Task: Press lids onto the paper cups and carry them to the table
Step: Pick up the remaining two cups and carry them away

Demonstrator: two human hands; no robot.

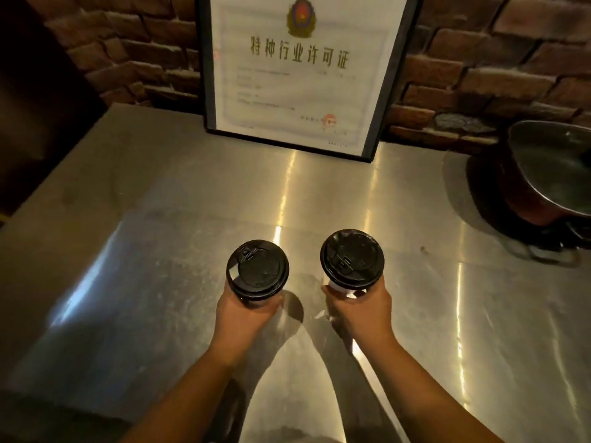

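Two upright black-lidded cups (257, 270) (351, 259)

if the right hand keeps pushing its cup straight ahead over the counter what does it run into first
Probably the framed certificate leaning on the brick wall; the metal counter ahead of the right hand and its cup looks bare. Depth is unclear.

black lids (257, 269), grey steel table (160, 219)

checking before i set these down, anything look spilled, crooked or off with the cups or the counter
Nothing stands out. Both black lids, the left and the right, sit level and fully on their cups, each in one hand's grip. The steel counter shows glare streaks and one small speck, no spill. The framed certificate leans against the brick wall.
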